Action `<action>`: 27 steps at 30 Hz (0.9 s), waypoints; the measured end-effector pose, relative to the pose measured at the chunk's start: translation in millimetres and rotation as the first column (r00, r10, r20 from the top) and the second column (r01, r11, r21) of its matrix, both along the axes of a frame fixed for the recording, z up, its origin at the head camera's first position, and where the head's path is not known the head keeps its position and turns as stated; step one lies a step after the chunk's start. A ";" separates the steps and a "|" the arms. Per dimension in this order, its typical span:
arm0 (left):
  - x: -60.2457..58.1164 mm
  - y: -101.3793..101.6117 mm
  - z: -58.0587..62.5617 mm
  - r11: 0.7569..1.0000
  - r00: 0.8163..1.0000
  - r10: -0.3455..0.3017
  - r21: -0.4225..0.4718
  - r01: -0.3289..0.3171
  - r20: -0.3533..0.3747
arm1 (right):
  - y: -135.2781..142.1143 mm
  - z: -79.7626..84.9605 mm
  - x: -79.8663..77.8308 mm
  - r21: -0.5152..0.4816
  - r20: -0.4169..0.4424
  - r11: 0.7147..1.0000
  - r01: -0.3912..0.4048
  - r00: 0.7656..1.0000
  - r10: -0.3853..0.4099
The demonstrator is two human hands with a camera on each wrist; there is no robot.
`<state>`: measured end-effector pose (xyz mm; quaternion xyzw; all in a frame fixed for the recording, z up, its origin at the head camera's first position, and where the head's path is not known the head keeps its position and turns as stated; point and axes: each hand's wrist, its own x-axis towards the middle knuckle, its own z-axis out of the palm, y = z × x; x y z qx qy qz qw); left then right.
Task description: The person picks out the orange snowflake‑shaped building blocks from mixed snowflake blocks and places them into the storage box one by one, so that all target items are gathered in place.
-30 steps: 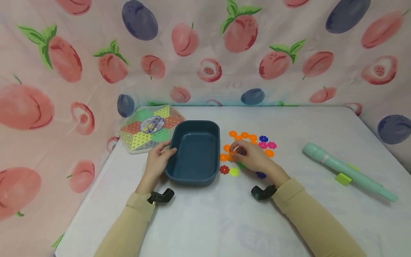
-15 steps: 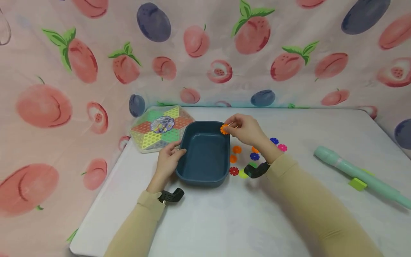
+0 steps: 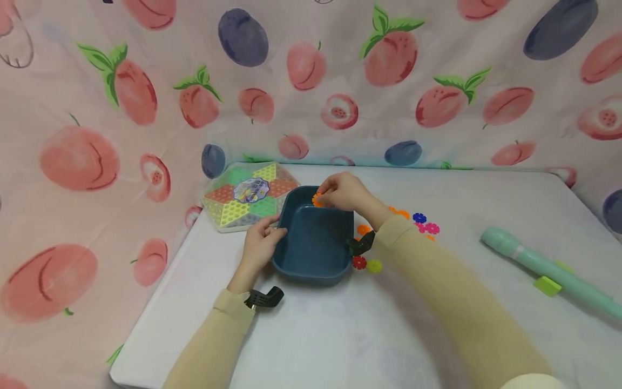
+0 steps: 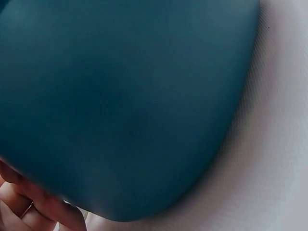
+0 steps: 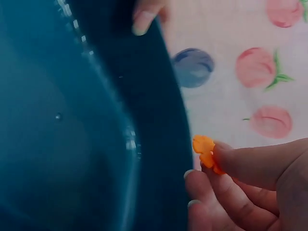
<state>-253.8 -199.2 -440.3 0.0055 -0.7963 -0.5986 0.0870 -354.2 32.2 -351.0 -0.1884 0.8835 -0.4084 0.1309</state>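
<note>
A dark blue rectangular plastic basin (image 3: 313, 237) stands on the white table. My left hand (image 3: 259, 246) grips its left wall, thumb over the rim and fingers outside; in the left wrist view the basin's outer wall (image 4: 130, 110) hides much of that hand. Over the far end of the basin, my right hand (image 3: 347, 193) pinches orange flower-shaped plastic discs (image 5: 204, 145) between thumb and fingers. At least two overlap; the exact number is hard to tell. The basin's floor shows no discs. More discs, such as a red flower disc (image 3: 359, 262), lie right of the basin, partly behind my right forearm.
Behind the basin on the left lies a hexagonal Chinese checkers board (image 3: 250, 192). A mint-green tube-shaped object (image 3: 544, 267) with a lime-green block (image 3: 547, 286) beside it rests at the right. Fruit-printed cloth (image 3: 301, 102) hangs behind the table.
My right hand has picked up orange discs from the table and carried them left, over the basin. My left hand keeps its hold on the basin. The head view has shifted slightly.
</note>
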 end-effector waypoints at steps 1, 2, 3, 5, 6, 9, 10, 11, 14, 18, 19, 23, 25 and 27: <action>0.7 -0.8 0.0 1.000 1.000 0.004 -0.002 -0.004 -0.001 | -4.5 -1.7 -1.3 0.027 -0.011 1.000 -0.008 1.000 0.008; 1.3 -1.3 -0.1 1.000 1.000 0.006 -0.001 -0.006 -0.001 | -8.8 -3.3 -2.6 0.048 -0.020 0.999 -0.015 1.000 0.016; 1.8 -1.5 -0.3 1.000 1.000 0.007 0.002 -0.007 -0.001 | -12.8 -4.9 -4.0 0.070 -0.028 0.997 -0.018 0.999 0.020; 2.1 -1.4 -0.9 1.000 1.000 0.009 0.006 -0.009 -0.003 | -20.3 -7.5 -7.1 0.107 -0.042 0.994 -0.021 0.999 0.025; 2.1 -1.2 -1.0 1.000 1.000 0.007 0.008 -0.007 -0.005 | -23.9 -8.4 -8.5 0.117 -0.044 0.993 -0.017 0.999 0.022; 2.0 -0.2 -0.7 1.000 1.000 0.010 0.016 -0.010 -0.008 | -35.4 -11.4 -12.2 0.142 -0.032 0.990 -0.015 0.999 0.020; 2.0 0.0 -0.3 1.000 1.000 0.011 0.017 -0.011 -0.010 | -39.2 -12.5 -13.2 0.151 -0.027 0.988 -0.015 0.999 0.019; 1.9 0.1 0.3 1.000 1.000 0.012 0.021 -0.012 -0.014 | -43.0 -13.6 -14.2 0.152 -0.024 0.988 -0.015 1.000 0.018; 2.4 -0.1 0.5 1.000 1.000 0.019 0.022 -0.019 -0.015 | -52.6 -23.4 -17.0 0.156 -0.013 0.988 0.002 1.000 0.000; 2.3 -1.3 0.3 1.000 1.000 0.015 0.023 -0.015 -0.016 | -57.4 -42.0 -21.0 0.176 0.001 0.984 0.031 1.000 -0.031; 1.9 -0.7 0.4 1.000 1.000 0.016 0.025 -0.016 -0.019 | -56.9 -45.9 -22.1 0.183 -0.006 0.983 0.032 0.999 -0.031; 0.3 -0.5 -0.2 0.999 1.000 0.022 0.025 -0.022 -0.018 | -54.7 -56.1 -24.5 0.186 -0.041 0.981 0.046 0.998 -0.039; -0.2 -1.2 -1.2 0.999 1.000 0.027 0.026 -0.027 -0.014 | -54.5 -58.2 -24.5 0.186 -0.062 0.981 0.053 0.997 -0.042; 0.0 -2.0 -2.4 0.999 1.000 0.030 0.027 -0.030 -0.007 | -54.9 -59.8 -24.1 0.191 -0.072 0.979 0.064 0.996 -0.051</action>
